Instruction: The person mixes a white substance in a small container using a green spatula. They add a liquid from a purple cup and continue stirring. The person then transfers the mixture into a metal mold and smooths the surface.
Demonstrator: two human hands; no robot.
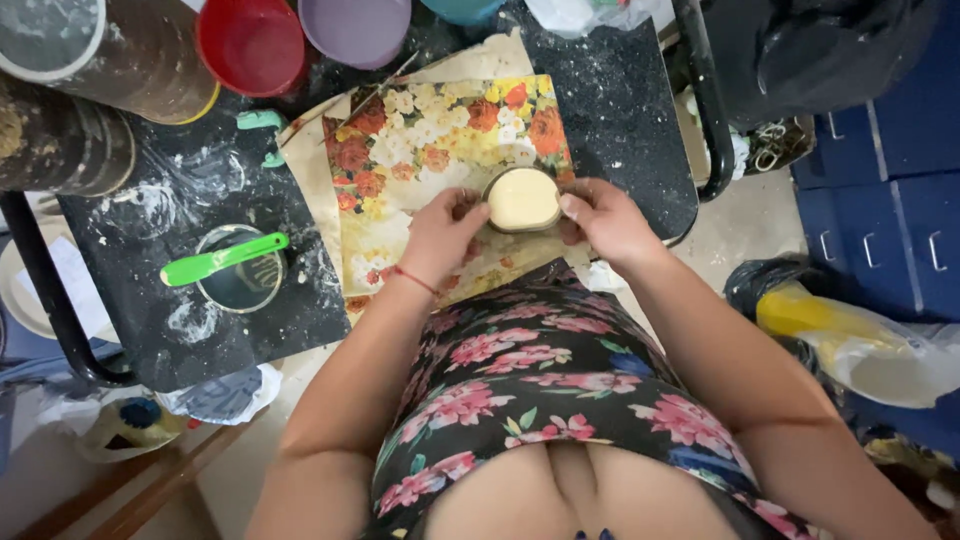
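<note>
At left of the frame a green plastic spatula (222, 258) lay across a small round glass jar (240, 268). At centre, the left hand (442, 232) and right hand (605, 220) were each clamped on a round cream-filled tin (522, 199) over a floral-printed sheet (440, 150). The tin faced open-side up and, being round, had no long axis. Tilted in that pinch, its contents could have spilled onto the sheet.

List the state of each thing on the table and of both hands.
Round mould: filled with pale yellow mass, held between both hands.
Left hand: fingers grip the mould's left side.
Right hand: fingers grip its right side.
Floral sheet: lying flat under the mould.
Glass jar: open, green spatula across its rim.
Red cup: upright.
</note>
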